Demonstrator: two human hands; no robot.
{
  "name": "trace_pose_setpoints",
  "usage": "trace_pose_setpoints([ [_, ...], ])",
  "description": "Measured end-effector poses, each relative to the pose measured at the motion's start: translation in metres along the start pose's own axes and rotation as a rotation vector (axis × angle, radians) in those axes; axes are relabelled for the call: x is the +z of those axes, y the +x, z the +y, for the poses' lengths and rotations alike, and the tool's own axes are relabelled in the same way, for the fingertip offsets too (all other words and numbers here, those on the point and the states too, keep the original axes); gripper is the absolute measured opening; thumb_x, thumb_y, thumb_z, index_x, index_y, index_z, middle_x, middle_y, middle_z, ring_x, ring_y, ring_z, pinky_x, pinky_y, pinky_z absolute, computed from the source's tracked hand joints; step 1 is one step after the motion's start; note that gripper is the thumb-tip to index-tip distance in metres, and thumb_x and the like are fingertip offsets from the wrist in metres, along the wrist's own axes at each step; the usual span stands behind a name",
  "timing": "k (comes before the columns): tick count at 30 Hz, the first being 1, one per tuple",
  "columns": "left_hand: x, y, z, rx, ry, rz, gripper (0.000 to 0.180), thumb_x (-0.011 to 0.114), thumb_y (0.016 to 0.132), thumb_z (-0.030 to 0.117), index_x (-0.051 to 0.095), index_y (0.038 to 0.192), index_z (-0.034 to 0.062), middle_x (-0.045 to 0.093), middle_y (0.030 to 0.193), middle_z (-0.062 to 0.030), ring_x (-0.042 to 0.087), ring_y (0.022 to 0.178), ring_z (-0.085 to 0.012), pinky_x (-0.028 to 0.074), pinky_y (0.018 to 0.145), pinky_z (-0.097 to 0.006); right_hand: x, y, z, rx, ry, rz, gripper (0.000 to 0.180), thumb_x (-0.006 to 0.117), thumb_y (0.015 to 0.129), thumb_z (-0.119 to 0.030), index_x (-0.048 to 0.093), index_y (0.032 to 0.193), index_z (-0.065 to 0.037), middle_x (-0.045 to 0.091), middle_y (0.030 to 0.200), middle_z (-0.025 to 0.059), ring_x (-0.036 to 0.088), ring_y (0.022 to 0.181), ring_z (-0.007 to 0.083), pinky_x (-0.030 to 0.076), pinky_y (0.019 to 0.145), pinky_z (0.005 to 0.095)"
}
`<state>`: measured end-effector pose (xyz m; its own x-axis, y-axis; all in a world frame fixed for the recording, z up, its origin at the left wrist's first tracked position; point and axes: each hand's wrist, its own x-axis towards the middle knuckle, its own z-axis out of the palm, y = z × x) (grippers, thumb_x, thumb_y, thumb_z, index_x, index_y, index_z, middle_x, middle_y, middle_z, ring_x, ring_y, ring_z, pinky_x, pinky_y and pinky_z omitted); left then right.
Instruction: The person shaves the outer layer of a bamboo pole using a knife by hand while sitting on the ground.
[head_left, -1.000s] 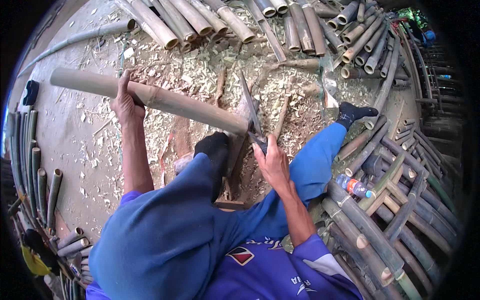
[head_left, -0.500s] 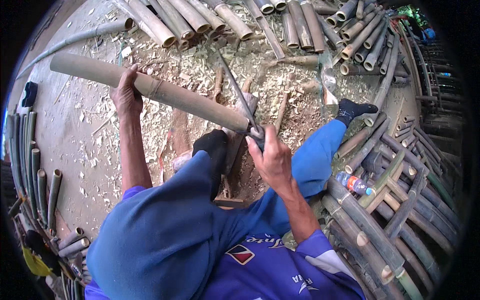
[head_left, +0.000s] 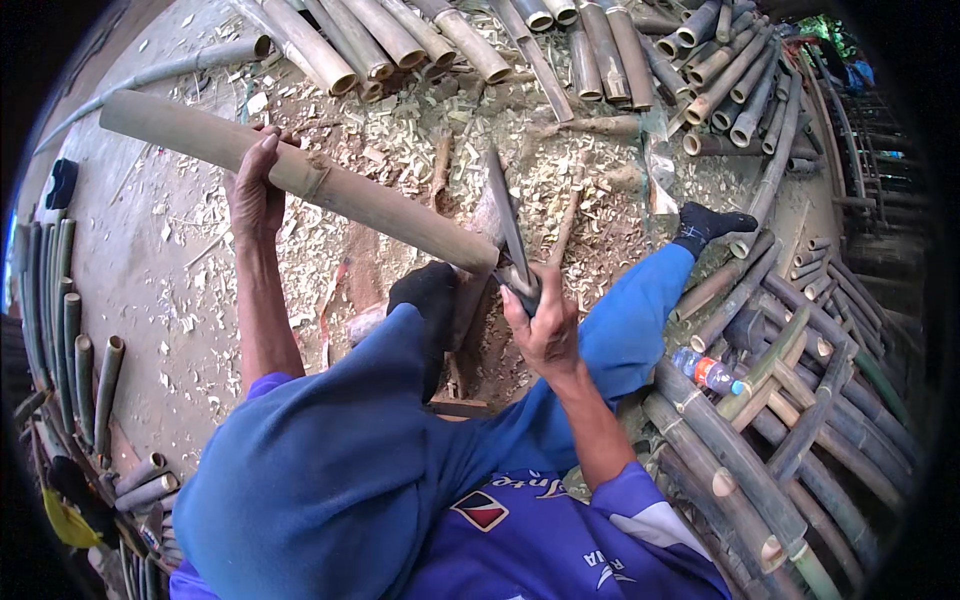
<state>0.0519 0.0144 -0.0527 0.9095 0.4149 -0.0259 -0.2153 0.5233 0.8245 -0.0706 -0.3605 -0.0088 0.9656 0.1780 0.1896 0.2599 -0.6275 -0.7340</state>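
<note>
A thick, pale brown bamboo pole (head_left: 385, 216) slants across the view from upper left to the middle. My left hand (head_left: 256, 180) is wrapped round it on the far side of its joint. The pole's near end lies by a wooden block (head_left: 490, 215) on the ground, beside my dark-socked foot. Just right of that end, my right hand (head_left: 545, 325) grips the dark handle of a long-bladed knife (head_left: 508, 215). Its blade points away from me, close to the pole's end; whether they touch I cannot tell.
Pale wood chips (head_left: 380, 140) litter the ground. Cut bamboo poles (head_left: 400, 40) lie along the far side, with more stacked at far right. On the right, a bamboo frame (head_left: 790, 385) stands by a plastic bottle (head_left: 708, 370). Upright bamboo lengths (head_left: 75, 340) line the left.
The knife blade has turned, now showing more of its broad side and reaching less far left. My right hand has shifted slightly. The pole's left end has risen a little in the view.
</note>
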Motion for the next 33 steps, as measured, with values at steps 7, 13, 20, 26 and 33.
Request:
trace_pose_setpoints([
  [7,-0.003,0.003,-0.002,-0.035,-0.052,0.24,0.045,0.082,0.082,0.014,0.055,0.114,-0.0035,0.065,0.094,-0.011,0.067,0.082,-0.024,0.059,0.08,-0.04,0.015,-0.006,0.052,0.431,-0.311,-0.31,0.032,0.063,0.095,-0.029,0.047,0.104,-0.003,0.066,0.071,0.0245,0.067,0.07,0.0461,0.053,0.06,0.0538],
  [13,-0.006,0.003,0.001,0.02,0.065,0.269,0.029,0.079,0.082,0.007,0.061,0.103,-0.0014,0.068,0.09,-0.0129,0.069,0.081,-0.0249,0.06,0.076,-0.037,0.001,0.001,0.006,-0.034,-0.02,-0.005,0.028,0.066,0.094,-0.02,0.051,0.111,-0.004,0.068,0.078,0.0188,0.069,0.071,0.042,0.054,0.059,0.0487],
  [20,0.009,-0.005,0.001,0.036,0.066,0.165,0.039,0.078,0.082,0.007,0.055,0.11,-0.0071,0.067,0.088,-0.0163,0.069,0.079,-0.0264,0.059,0.074,-0.038,0.013,-0.001,0.037,0.415,-0.305,-0.337,0.028,0.067,0.093,-0.019,0.046,0.103,-0.002,0.068,0.082,0.0246,0.067,0.074,0.0463,0.053,0.063,0.0541],
  [26,-0.004,-0.002,0.011,-0.001,0.088,0.006,0.045,0.077,0.085,0.015,0.053,0.119,-0.0038,0.067,0.099,-0.0148,0.068,0.093,-0.0257,0.056,0.086,-0.039,0.003,0.005,0.005,0.09,-0.131,-0.064,0.033,0.064,0.095,-0.026,0.046,0.105,-0.001,0.065,0.073,0.025,0.066,0.071,0.0468,0.053,0.061,0.0533],
  [33,0.004,-0.005,0.004,-0.041,-0.201,0.262,0.04,0.084,0.08,0.01,0.06,0.109,-0.0028,0.067,0.097,-0.013,0.068,0.086,-0.0209,0.059,0.078,-0.038,0.015,0.002,0.039,0.376,-0.294,-0.285,0.031,0.065,0.095,-0.025,0.048,0.106,-0.002,0.068,0.08,0.0269,0.067,0.073,0.0468,0.052,0.059,0.0517],
])
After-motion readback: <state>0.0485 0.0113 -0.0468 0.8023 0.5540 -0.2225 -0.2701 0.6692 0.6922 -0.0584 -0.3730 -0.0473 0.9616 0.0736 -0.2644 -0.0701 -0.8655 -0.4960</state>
